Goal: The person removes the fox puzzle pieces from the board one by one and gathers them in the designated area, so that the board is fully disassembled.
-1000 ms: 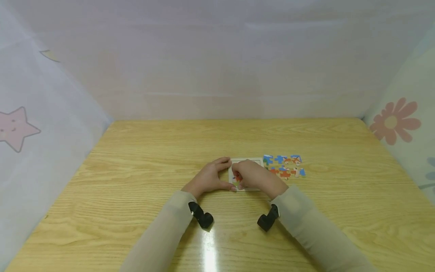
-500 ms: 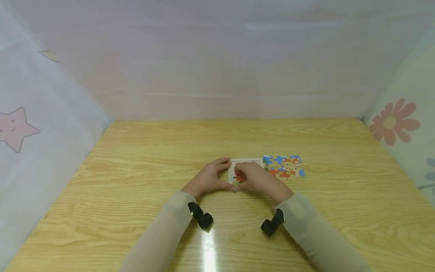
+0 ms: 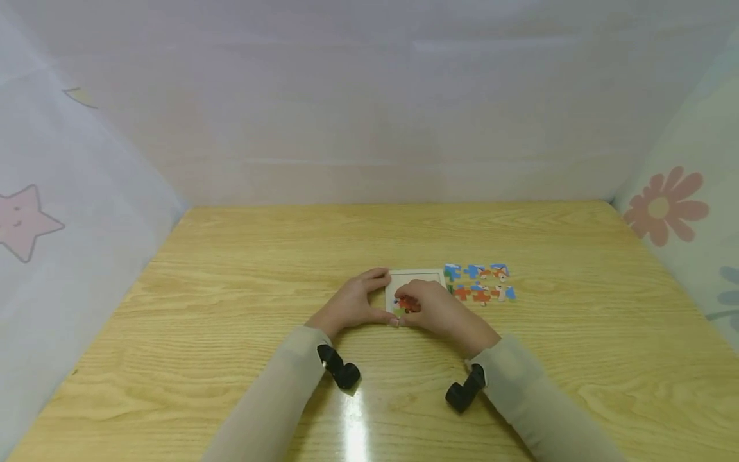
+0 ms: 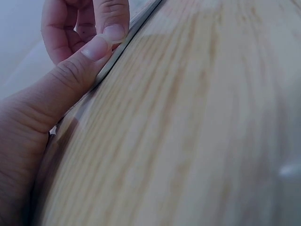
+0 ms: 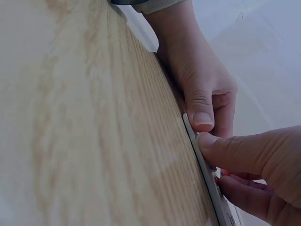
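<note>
One puzzle tray (image 3: 416, 273) below picture's centre: left hand (image 3: 355, 303) grips, apparently steadying; right hand (image 3: 437, 308) over red piece (image 3: 406, 303), grasp unclear.

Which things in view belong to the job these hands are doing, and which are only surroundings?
Part of the job:
puzzle tray
red jigsaw pieces in the tray
loose jigsaw pieces right of it
left hand, holding the tray's left side
right hand, over the tray

Only surroundings:
wood-grain table
black wrist cameras
printed backdrop
</note>
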Demonstrator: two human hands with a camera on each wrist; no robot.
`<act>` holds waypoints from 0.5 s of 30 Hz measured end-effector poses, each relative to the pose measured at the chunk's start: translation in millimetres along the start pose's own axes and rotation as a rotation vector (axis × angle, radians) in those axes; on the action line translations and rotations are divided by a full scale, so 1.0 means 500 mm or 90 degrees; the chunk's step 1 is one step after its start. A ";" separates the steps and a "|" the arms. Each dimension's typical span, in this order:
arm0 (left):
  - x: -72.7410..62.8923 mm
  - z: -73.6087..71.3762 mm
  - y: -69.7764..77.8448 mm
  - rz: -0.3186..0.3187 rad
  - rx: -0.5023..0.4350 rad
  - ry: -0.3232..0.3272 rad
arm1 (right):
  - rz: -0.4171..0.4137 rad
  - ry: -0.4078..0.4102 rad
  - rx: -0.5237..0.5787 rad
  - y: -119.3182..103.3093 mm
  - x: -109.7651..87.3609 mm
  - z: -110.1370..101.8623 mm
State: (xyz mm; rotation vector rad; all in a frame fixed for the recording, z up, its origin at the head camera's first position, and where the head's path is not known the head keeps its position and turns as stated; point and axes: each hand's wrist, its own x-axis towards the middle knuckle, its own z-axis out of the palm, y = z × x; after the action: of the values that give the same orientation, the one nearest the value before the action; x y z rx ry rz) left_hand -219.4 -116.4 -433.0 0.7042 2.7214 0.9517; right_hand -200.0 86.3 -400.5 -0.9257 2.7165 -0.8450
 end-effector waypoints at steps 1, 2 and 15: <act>0.000 0.000 -0.001 0.002 -0.001 0.001 | -0.002 0.001 -0.008 0.000 0.000 0.000; 0.000 0.001 -0.002 0.004 -0.003 0.001 | 0.001 0.001 -0.015 -0.001 0.001 0.001; 0.003 0.000 -0.002 0.002 0.009 -0.002 | -0.054 0.056 -0.074 -0.008 -0.003 0.007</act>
State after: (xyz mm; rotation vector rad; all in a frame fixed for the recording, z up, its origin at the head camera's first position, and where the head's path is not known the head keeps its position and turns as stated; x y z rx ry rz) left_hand -221.1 -116.4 -433.8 0.7114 2.7273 0.9325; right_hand -195.5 82.9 -401.2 -1.0567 2.8462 -0.7674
